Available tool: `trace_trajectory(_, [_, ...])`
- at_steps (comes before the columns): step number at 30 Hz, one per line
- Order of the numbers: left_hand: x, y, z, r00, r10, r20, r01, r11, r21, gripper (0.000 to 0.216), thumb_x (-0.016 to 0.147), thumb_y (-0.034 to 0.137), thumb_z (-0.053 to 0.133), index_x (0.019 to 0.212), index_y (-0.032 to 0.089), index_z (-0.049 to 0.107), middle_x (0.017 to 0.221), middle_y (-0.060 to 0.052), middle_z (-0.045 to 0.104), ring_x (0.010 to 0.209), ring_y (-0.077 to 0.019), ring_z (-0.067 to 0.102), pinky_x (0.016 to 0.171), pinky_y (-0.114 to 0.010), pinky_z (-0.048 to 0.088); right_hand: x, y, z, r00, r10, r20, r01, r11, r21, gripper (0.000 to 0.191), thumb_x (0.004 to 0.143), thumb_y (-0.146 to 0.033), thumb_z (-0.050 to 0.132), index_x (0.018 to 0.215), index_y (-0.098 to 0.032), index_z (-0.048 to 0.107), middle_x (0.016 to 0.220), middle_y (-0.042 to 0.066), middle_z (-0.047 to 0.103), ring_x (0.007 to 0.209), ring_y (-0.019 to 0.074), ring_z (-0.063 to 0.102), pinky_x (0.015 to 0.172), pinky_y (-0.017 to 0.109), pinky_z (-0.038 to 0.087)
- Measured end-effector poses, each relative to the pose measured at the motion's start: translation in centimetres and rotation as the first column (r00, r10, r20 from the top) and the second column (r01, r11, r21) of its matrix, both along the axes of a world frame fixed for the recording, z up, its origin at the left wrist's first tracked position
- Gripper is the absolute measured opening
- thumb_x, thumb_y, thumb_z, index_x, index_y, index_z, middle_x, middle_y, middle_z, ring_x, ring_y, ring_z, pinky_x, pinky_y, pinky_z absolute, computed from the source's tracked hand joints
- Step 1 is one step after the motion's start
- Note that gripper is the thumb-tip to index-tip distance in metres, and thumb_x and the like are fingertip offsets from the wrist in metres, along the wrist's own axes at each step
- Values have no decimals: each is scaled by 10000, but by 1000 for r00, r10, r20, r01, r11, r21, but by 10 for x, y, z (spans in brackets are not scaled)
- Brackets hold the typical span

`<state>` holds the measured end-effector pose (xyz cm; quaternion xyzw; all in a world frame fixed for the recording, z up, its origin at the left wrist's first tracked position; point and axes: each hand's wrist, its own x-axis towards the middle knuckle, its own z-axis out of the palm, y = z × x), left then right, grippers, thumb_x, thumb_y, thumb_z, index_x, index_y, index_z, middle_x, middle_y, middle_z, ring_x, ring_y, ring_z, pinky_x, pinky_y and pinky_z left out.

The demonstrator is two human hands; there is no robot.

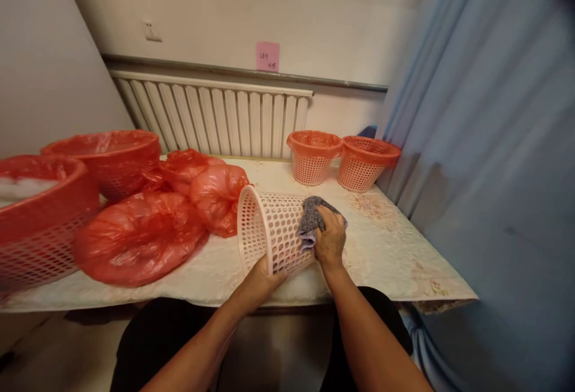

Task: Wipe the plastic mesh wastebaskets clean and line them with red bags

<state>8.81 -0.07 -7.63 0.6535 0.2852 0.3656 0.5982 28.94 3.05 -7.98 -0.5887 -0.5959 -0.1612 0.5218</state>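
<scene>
A small pale pink perforated basket lies on its side near the table's front edge, its open mouth turned to the left. My left hand grips it from below, fingers curled around its lower wall. My right hand presses a crumpled grey cloth against the basket's base end, fingers closed on the cloth.
Two small orange baskets lined with red bags stand at the back. Loose red plastic bags lie left of centre. Two large lined baskets fill the left. A blue curtain hangs right; a radiator lines the wall.
</scene>
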Motion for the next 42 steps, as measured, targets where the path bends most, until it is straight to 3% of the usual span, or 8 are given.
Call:
trace_trajectory(4, [1,4,6,999,-7,-37,9,999,50,424,814,310,634,1195,126,606,1211,-111,665,1130,-268,593,1065,-433,405,-26,-16,6,976,202,77,-206,977,51,649,623,-6,420,1222,-170,610,1237,87,631,1142,236,528,990,435,439])
trace_trajectory(9, [-4,-1,1,983,10,-182,21,986,166,309,796,170,563,1084,124,667,1097,-78,707,1000,-247,616,993,-412,455,-60,-37,12,883,416,216,-445,890,104,654,662,-35,443,1283,-197,567,1312,88,585,1116,250,538,932,460,461])
trace_trajectory(13, [-7,-6,-3,977,-1,-211,38,985,169,373,844,195,509,1194,144,626,1194,-74,679,1100,-247,587,1069,-427,398,-52,-30,14,899,368,235,-391,919,57,660,651,-23,444,1271,-205,578,1299,77,598,1115,245,535,939,449,460])
trace_trajectory(18, [-16,-11,-20,943,-54,-328,116,978,175,513,797,158,525,1309,159,563,1376,-84,568,1318,-274,449,1180,-465,227,-3,-5,10,992,105,72,-105,994,-7,604,661,-26,432,1219,-178,609,1208,77,646,1124,232,531,985,419,441])
trace_trajectory(23, [-21,-12,-32,920,-97,-380,153,981,119,614,707,107,562,1316,178,561,1371,-72,577,1340,-298,426,1185,-486,210,21,5,0,996,-74,-46,70,994,-89,486,731,-72,453,1174,-166,629,1173,78,662,1070,240,536,971,417,435])
trace_trajectory(31, [-4,-1,9,999,-10,52,11,1000,-5,558,792,317,661,1303,129,536,1337,-119,593,1243,-272,532,1121,-435,351,-5,-3,1,998,60,30,-60,998,-8,590,654,-27,442,1198,-176,618,1187,79,656,1101,241,531,983,429,441])
trace_trajectory(37, [-6,-9,8,989,2,-148,19,990,140,378,803,174,581,1178,149,628,1172,-59,683,1086,-245,595,1048,-404,414,-50,-34,14,900,405,160,-422,902,92,663,628,-19,429,1248,-194,587,1266,87,615,1130,232,547,961,452,454])
trace_trajectory(42, [-11,-13,-4,973,-23,-228,67,980,189,403,799,112,498,1175,148,637,1184,-61,682,1081,-245,586,1049,-415,407,-62,-40,15,888,396,234,-424,901,86,686,627,-21,426,1265,-220,581,1281,77,608,1083,241,556,913,455,472])
